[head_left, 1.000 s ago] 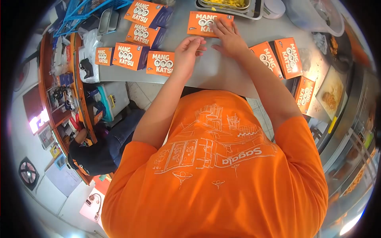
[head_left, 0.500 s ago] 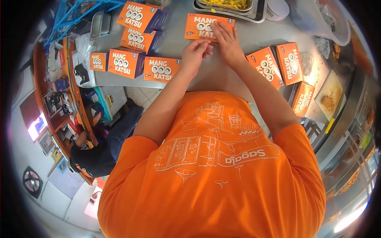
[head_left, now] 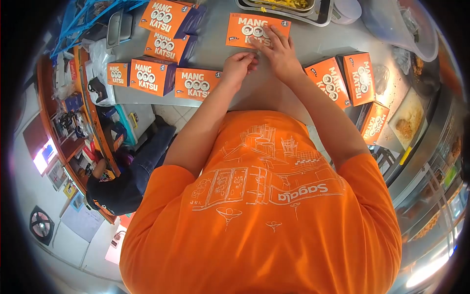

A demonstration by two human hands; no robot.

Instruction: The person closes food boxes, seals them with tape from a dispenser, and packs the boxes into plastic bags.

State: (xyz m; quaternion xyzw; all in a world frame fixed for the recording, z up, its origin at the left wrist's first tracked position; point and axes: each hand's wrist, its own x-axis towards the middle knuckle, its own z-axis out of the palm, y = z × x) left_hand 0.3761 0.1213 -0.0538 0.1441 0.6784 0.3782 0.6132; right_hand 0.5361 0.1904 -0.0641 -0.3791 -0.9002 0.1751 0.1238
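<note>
An orange "Mang Katsu" box [head_left: 245,30] lies on the grey metal table [head_left: 210,44] in front of me. My right hand [head_left: 280,53] rests on its right part, fingers spread and stretched over the printed face. Just below the box's near edge is my left hand [head_left: 239,67], its fingers curled together; whatever they may hold is too small to make out. Another orange box [head_left: 193,84] sits to the left, close to my left forearm. To the right of my right hand, a tilted orange box [head_left: 329,82] leans beside one more [head_left: 360,78].
More orange boxes [head_left: 151,76] stand at the left. A metal tray [head_left: 320,14] with yellow food is at the back, beside a white round container [head_left: 345,11]. A board [head_left: 409,117] with fried food lies right. A person in black [head_left: 117,191] is at the left.
My right hand's fingers have spread wider on the box. My left hand has dropped slightly from the box's near edge. The whole view has shifted a little.
</note>
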